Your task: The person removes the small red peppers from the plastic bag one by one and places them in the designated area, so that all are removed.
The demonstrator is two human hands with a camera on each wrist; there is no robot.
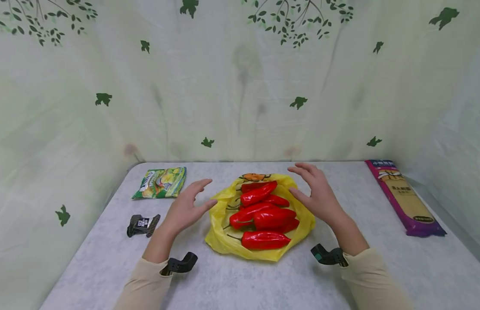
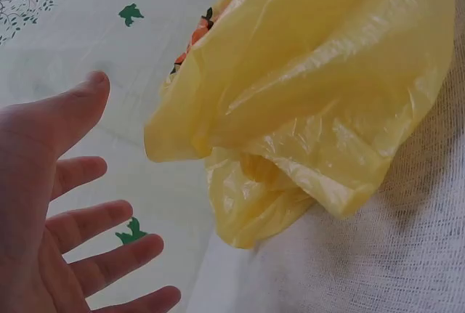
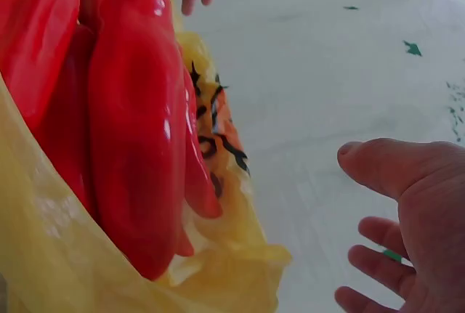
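Note:
Several glossy red peppers (image 1: 275,218) with green stems lie in a yellow plastic bag (image 1: 223,243), whose mouth is spread wide around them. On the bag's left side hovers my left hand (image 1: 187,208), fingers spread and holding nothing. My right hand (image 1: 316,194) is held over the bag's right edge, its fingers apart and only slightly bent. In the left wrist view a gap shows between the left hand (image 2: 43,204) and the crumpled bag (image 2: 320,80). The right wrist view shows the peppers (image 3: 138,131) close up, apart from the right hand (image 3: 429,218).
A green and yellow snack packet (image 1: 160,183) lies at the back left of the table. Nearer on that side is a small black wrapped packet (image 1: 143,225). A long purple and yellow package (image 1: 406,199) lies on the right. A pale leaf-printed curtain (image 1: 240,86) hangs behind.

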